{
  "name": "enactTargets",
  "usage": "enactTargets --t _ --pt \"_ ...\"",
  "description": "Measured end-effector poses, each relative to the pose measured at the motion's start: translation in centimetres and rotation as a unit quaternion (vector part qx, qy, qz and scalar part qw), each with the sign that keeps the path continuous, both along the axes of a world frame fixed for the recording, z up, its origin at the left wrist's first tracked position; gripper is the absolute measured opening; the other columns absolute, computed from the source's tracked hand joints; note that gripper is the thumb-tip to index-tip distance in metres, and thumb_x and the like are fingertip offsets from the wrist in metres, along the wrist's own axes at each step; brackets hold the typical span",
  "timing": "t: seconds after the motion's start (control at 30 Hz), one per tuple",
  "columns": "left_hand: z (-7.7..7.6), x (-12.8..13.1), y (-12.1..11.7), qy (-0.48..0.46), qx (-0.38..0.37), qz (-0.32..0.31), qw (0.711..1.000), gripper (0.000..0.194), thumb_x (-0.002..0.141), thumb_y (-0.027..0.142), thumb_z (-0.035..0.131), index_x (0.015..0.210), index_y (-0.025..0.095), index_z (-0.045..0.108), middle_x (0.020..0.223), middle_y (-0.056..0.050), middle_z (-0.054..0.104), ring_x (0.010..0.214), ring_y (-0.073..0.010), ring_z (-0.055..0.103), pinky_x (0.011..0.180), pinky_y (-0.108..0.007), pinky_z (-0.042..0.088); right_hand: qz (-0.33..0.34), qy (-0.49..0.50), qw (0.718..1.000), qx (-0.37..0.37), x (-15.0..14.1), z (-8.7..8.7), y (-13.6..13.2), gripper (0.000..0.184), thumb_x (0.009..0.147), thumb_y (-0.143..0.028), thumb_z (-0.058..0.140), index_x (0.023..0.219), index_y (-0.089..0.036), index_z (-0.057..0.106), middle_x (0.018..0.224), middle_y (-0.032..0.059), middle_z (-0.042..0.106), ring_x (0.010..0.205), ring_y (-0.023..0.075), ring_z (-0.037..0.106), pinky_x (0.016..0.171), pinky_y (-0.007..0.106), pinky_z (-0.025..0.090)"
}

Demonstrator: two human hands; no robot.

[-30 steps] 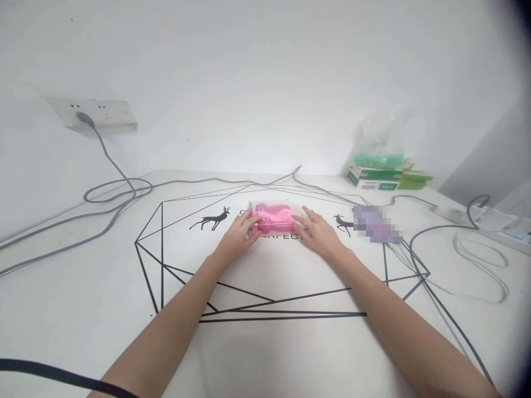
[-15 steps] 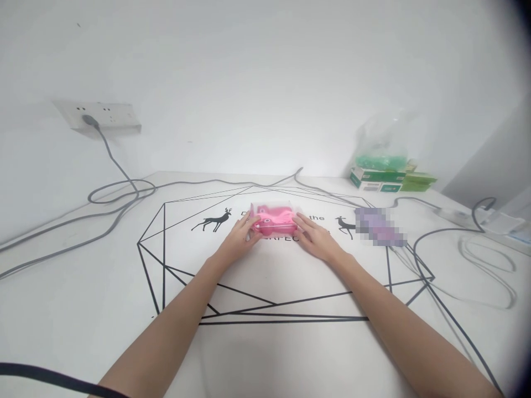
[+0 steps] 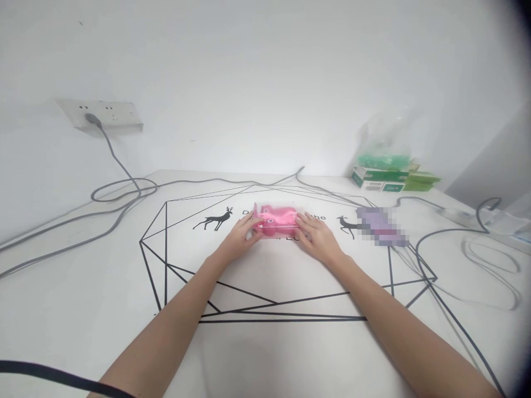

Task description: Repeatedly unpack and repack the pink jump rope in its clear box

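A clear plastic package with a bright pink item inside lies near the middle of the white printed mat. The item has a small round eye-like mark; its exact kind is not clear. My left hand grips the left end of the package, thumb in front and fingers at the side. From the other end, my right hand holds it too, fingers on its right edge. Printed lettering on the mat is partly covered by the package and my hands.
A blurred-out purple object lies to the right with a cable. Green and white boxes stand against the wall under a clear bag. Grey cables run along the back and left from a wall socket.
The package has tipped slightly between my hands, and my right hand has shifted a little at its right end. The whole view has moved slightly.
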State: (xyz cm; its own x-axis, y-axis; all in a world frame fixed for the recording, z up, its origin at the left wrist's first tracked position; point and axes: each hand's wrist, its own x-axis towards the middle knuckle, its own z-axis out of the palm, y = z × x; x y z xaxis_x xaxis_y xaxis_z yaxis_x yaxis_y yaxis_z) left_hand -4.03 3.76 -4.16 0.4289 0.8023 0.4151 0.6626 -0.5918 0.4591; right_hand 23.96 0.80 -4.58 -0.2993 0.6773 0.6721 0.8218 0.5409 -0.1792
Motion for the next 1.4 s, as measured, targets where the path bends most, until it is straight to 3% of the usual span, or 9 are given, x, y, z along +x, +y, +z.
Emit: enactTargets --t 0.1,0.2,0.37,0.53,0.67,0.87,1.17,1.3,1.4 --pt "0.0 0.1 0.0 0.027 0.014 0.014 0.999 0.047 0.096 0.047 0.051 0.140 0.031 0.052 0.157 -0.008 0.038 0.144 -0.0292 0.036 0.115 -0.049 0.036 0.002 -0.004 1.000 0.017 0.1 0.3 0.1 0.030 0.097 -0.027 0.049 0.117 -0.019 0.069 0.140 0.0098 0.060 0.134 0.0325 0.052 0.106 0.052 0.048" --pt "0.2 0.5 -0.3 0.062 0.047 0.038 0.996 0.044 0.096 0.046 0.050 0.138 0.030 0.053 0.154 -0.009 0.042 0.143 -0.0301 0.038 0.117 -0.056 0.030 0.036 0.021 0.999 0.017 -0.1 0.7 0.1 0.029 0.096 -0.024 0.050 0.119 -0.023 0.067 0.146 0.0084 0.055 0.131 0.0274 0.055 0.105 0.046 0.050" --pt "1.9 1.9 -0.8 0.095 0.099 0.044 0.990 0.046 0.098 0.044 0.046 0.140 0.025 0.050 0.156 -0.012 0.040 0.144 -0.0305 0.036 0.119 -0.060 0.021 0.094 0.025 0.995 -0.008 -0.6 1.4 -0.2 0.033 0.096 -0.021 0.049 0.125 -0.027 0.063 0.149 0.0054 0.051 0.133 0.0226 0.052 0.110 0.045 0.046" --pt "4.6 4.2 -0.1 0.136 0.075 -0.024 0.988 0.056 0.098 0.038 0.040 0.152 0.023 0.034 0.162 -0.007 0.029 0.150 -0.0288 0.024 0.121 -0.057 0.018 0.101 0.034 0.993 -0.055 -0.6 1.6 -0.4 0.037 0.097 -0.021 0.046 0.130 -0.025 0.060 0.149 0.0077 0.051 0.131 0.0221 0.055 0.103 0.041 0.052" --pt "5.8 5.8 1.2 0.164 0.027 -0.078 0.983 0.062 0.097 0.034 0.041 0.156 0.027 0.026 0.164 -0.004 0.023 0.152 -0.0294 0.018 0.121 -0.058 0.016 0.100 0.022 0.993 -0.067 0.0 1.2 -0.2 0.040 0.096 -0.021 0.046 0.133 -0.026 0.059 0.148 0.0069 0.052 0.131 0.0226 0.055 0.105 0.040 0.052" --pt "5.6 6.4 1.9 0.172 0.029 -0.113 0.978 0.063 0.095 0.057 0.048 0.150 0.030 0.038 0.160 -0.003 0.034 0.151 -0.0314 0.021 0.121 -0.060 0.011 0.113 0.016 0.992 -0.049 0.7 1.0 0.3 0.041 0.095 -0.019 0.046 0.132 -0.028 0.061 0.140 0.0046 0.060 0.127 0.0200 0.058 0.104 0.037 0.053" --pt "4.4 6.2 2.7 0.173 0.055 -0.104 0.978 0.054 0.096 0.048 0.048 0.146 0.028 0.043 0.156 -0.002 0.041 0.149 -0.0299 0.027 0.122 -0.059 0.012 0.070 0.084 0.993 -0.045 1.8 1.9 0.6 0.036 0.095 -0.018 0.042 0.118 -0.025 0.068 0.125 0.0047 0.068 0.114 0.0198 0.066 0.100 0.036 0.053" --pt "4.1 6.2 3.0 0.163 0.073 -0.110 0.978 0.052 0.096 0.054 0.048 0.142 0.029 0.049 0.154 -0.002 0.044 0.147 -0.0293 0.030 0.122 -0.057 0.012 0.030 0.090 0.988 -0.120 2.5 3.5 1.0 0.032 0.091 -0.017 0.047 0.106 -0.025 0.074 0.114 0.0029 0.074 0.098 0.0208 0.072 0.091 0.036 0.057" --pt "3.9 6.1 3.1 0.161 0.095 -0.117 0.975 0.047 0.097 0.049 0.048 0.139 0.028 0.051 0.154 -0.003 0.044 0.146 -0.0287 0.033 0.123 -0.055 0.013 0.043 0.099 0.959 -0.261 2.7 4.9 0.9 0.028 0.089 -0.021 0.054 0.109 -0.025 0.074 0.100 0.0015 0.077 0.074 0.0190 0.074 0.076 0.033 0.060"
